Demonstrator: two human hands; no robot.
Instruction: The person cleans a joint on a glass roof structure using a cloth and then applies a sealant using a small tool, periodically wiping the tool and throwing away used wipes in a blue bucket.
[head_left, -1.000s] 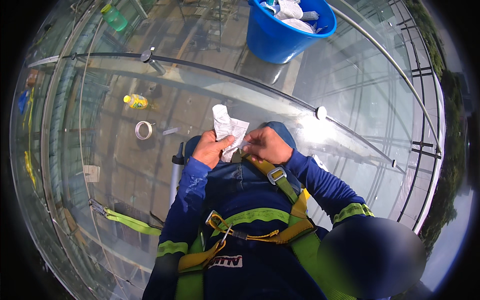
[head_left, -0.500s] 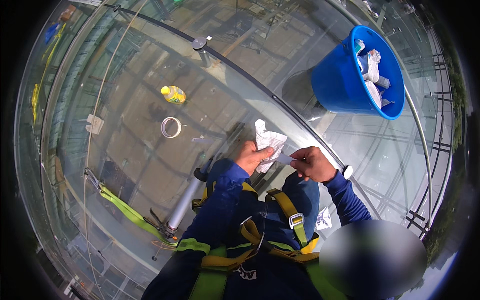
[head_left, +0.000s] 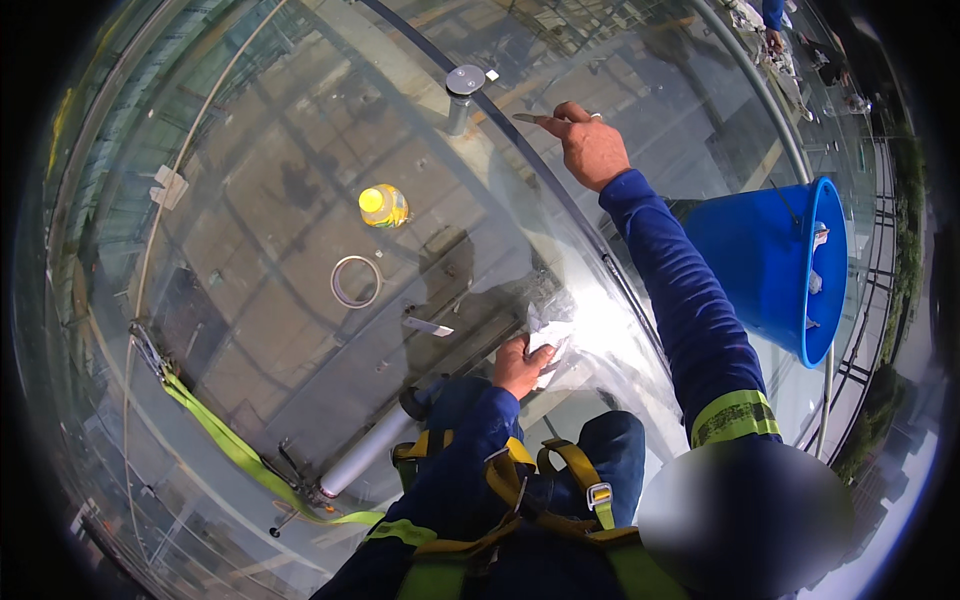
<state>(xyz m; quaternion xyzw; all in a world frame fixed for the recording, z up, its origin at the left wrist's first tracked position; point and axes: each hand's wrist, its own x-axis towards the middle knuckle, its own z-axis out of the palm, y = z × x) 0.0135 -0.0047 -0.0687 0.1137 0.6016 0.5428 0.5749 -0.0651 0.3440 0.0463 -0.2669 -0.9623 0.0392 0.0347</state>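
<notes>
Head view: I am looking down on two bare hands above a glass floor [head_left: 290, 235].
Left hand [head_left: 517, 368]: holding crumpled white paper [head_left: 546, 338], thumb across it, just ahead of the knees.
Right hand [head_left: 594, 150]: stretched far forward near the round metal fitting [head_left: 465, 80], pinching a flat sliver [head_left: 525, 118] between thumb and finger; I can't tell what it is made of.
Paper handling: I'd judge it light, soft and easily torn; a loose pinch at a folded, thicker part should do.
Sliver handling: probably light and easy to drop, so I'd keep hold near one end, clear of the edges.
Left side: yellow-capped bottle [head_left: 384, 207], tape roll [head_left: 335, 282] near it, and a small white strip [head_left: 428, 327] between roll and paper.
Right side: blue bucket [head_left: 745, 260] beside the outstretched sleeve, with white scraps inside.
</notes>
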